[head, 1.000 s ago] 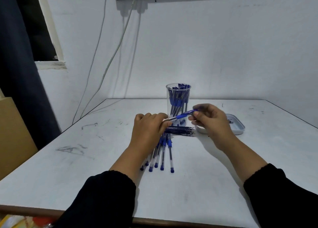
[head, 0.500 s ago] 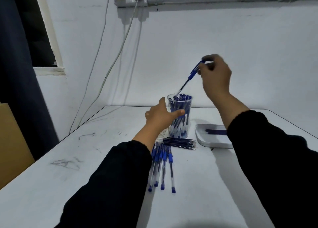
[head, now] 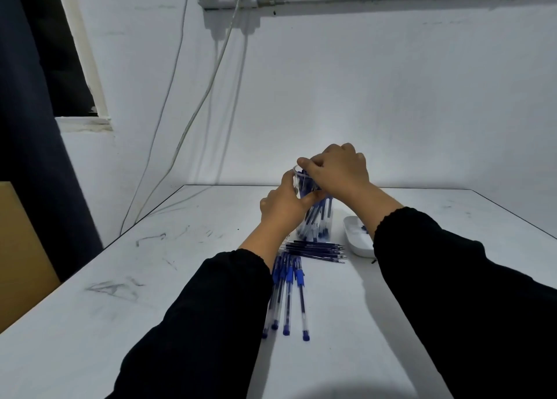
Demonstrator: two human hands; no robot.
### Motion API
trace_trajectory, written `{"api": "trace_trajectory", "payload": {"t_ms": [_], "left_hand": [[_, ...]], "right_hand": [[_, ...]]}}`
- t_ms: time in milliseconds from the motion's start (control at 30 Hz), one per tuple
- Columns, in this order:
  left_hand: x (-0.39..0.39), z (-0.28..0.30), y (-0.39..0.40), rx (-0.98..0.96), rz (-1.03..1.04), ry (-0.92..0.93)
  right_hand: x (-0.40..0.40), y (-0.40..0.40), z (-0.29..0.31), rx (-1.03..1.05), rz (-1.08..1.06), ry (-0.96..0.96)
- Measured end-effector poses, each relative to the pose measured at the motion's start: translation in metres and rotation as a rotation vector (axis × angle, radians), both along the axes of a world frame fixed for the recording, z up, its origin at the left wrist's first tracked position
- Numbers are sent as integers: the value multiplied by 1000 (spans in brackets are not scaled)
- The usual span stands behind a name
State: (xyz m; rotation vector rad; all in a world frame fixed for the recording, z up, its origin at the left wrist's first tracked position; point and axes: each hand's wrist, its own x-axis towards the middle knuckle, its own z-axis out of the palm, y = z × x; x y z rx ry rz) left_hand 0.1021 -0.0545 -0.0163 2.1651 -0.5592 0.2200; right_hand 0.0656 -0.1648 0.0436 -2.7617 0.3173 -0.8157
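A clear plastic cup (head: 320,217) full of blue pens stands at the middle of the white table (head: 144,314). My left hand (head: 283,208) grips the cup's left side, thumb across its front. My right hand (head: 339,172) sits over the cup's mouth with its fingers curled; thumb and forefinger pinch the top of a blue pen at the rim, and the pen itself is mostly hidden. Several capped blue pens (head: 287,293) lie side by side in front of the cup. A bundle of thin dark refills (head: 316,251) lies crosswise between them and the cup.
A shallow white tray (head: 357,242) lies right of the cup, partly behind my right sleeve. White cables (head: 193,118) hang down the wall to the table's far left corner. A brown box (head: 21,242) and a dark curtain (head: 27,145) stand left of the table.
My right hand came down from above the cup, lowering the blue pen into it. My left hand closed round the cup's side. The camera moved closer and tilted up.
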Motion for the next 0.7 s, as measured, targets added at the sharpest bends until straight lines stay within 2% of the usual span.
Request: {"api": "trace_trajectory", "payload": {"t_ms": [100,200,300,367,500,600,700], "left_hand": [[-1,-1,2,13,-30,18],[-5,-4,10,30,-58,24],[-13,-12,26,11,-45,-5],[-20,-18,39,-27,-49,-8],[-40,-33,61,-28,-37,-53],[-51,-47,70,-2,31,-106],[-62,-54,74,-20,58,-109]], "right_hand": [[-6,3,-3,-16,31,-7],[-20,3,-13,22,154,-170],[-47,7,-31,153,342,-356],[-67,10,-49,233,420,-399],[-90,13,-89,174,458,-230],[-97,14,-113,9,514,-68],[-98,15,-127,-197,544,7]]}}
